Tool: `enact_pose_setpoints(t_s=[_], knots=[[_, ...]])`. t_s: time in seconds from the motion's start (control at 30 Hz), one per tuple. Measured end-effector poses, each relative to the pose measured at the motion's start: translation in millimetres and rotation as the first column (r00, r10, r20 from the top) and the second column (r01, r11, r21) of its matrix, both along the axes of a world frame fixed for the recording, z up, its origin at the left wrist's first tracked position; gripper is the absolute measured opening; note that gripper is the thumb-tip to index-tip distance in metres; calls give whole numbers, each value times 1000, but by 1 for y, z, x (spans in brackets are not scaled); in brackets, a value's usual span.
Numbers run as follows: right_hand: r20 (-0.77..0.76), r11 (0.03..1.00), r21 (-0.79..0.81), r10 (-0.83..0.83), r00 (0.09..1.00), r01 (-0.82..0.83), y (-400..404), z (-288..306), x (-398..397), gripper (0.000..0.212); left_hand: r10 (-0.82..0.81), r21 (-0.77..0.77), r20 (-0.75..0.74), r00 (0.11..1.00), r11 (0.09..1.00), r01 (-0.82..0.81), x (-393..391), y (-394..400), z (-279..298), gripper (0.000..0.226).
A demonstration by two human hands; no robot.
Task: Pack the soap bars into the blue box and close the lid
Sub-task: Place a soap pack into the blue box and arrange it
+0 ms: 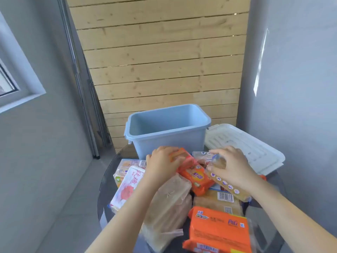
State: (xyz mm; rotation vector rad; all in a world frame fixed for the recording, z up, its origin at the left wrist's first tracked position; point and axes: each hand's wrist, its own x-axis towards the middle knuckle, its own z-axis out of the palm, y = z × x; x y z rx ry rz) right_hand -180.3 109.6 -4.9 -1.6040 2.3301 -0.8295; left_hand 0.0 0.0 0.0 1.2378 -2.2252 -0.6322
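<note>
The blue box [167, 136] stands open and empty at the far side of a round dark table [106, 181]. Its white lid [244, 145] lies flat to the box's right. Several wrapped soap packs are piled in front of the box. My left hand [162, 163] grips a small orange soap pack [184, 158] at the top of the pile. My right hand [231, 167] holds a clear-wrapped tan soap pack [221, 179], fingers curled over its upper end. A large orange pack [218, 232], a tan pack [169, 209] and a white-and-red pack [129, 187] lie nearer to me.
A wooden slatted wall [160, 61] rises behind the box. Grey walls close in on both sides, with a window frame [16, 92] at the left. The floor beside the table at the left is grey tile.
</note>
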Motion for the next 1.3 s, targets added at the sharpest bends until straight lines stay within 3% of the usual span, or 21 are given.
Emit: enact_pose_setpoints(t_s=[0.07, 0.13, 0.33, 0.53, 0.7, 0.8, 0.9, 1.13, 1.3], knots=[[29, 994, 109, 14, 999, -18, 2, -1, -8, 56, -65, -27, 186, 980, 997, 71, -3, -6, -1, 44], [92, 981, 176, 61, 994, -77, 5, -4, -15, 64, -105, -4, 277, 955, 994, 111, -1, -12, -6, 54], [217, 995, 52, 74, 973, -87, 7, -8, -22, 67, -129, -9, 221, 967, 991, 134, -3, -12, -9, 54], [296, 996, -60, 84, 951, -69, 2, -5, -9, 76, -148, -39, -2, 989, 988, 148, -4, -2, 10, 53], [386, 977, -196, 154, 910, -82, -4, 9, 3, 74, -153, 13, -239, 959, 987, 160, 14, 7, 36, 53], [440, 957, -272, 217, 871, -101, -11, 26, 4, 72, -174, 22, -297, 939, 982, 189, 25, 1, 61, 51], [438, 942, -303, 274, 857, -146, -26, 48, 2, 71, -193, -11, -248, 949, 981, 196, 24, -22, 85, 52], [404, 914, -323, 366, 838, -243, -85, 97, -9, 72, -251, 84, -165, 954, 960, 267, 18, -105, 109, 56], [323, 915, -253, 386, 864, -314, -139, 112, -22, 73, -369, 117, 69, 927, 926, 360, 3, -148, 95, 58]])
